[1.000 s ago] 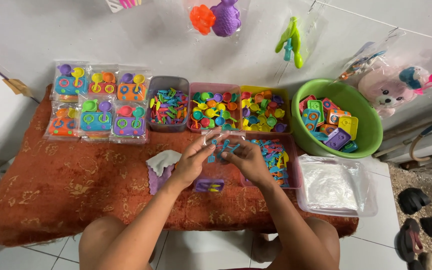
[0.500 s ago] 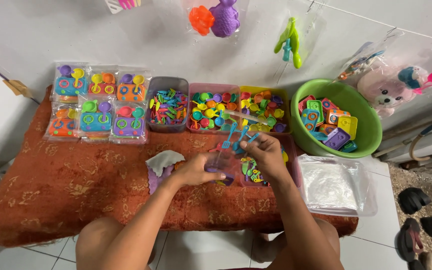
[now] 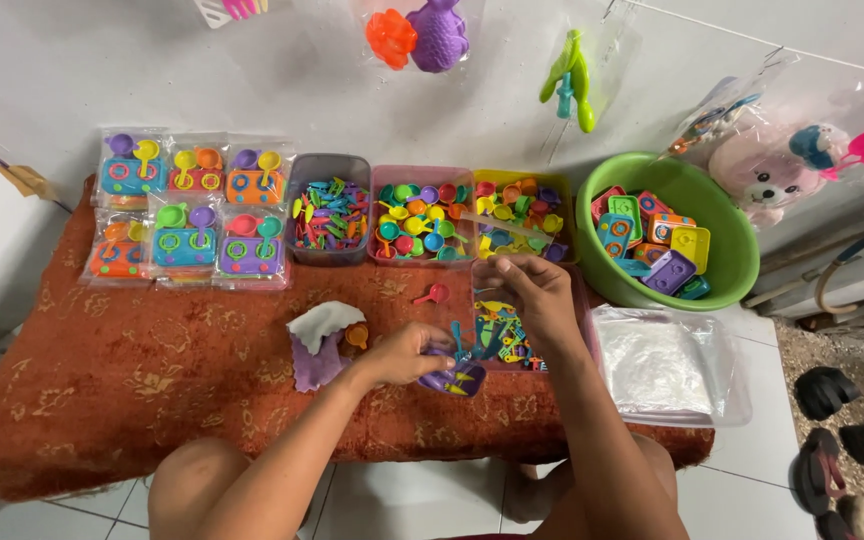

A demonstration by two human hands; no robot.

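Left hand (image 3: 407, 355) closed on a purple toy piece (image 3: 452, 378) at the red cloth's (image 3: 152, 370) near edge, right hand (image 3: 537, 290) pinching a clear plastic bag (image 3: 497, 225) (mouth raised) above a tray of colourful bits (image 3: 500, 335), green basin (image 3: 742, 235) well right.

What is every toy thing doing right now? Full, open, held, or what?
left hand: grasping purple toy stove
right hand: holding clear bag upright, open
green basin: holding toy stoves
three small bins: full, lidless
packed toy sets: sealed, lying flat
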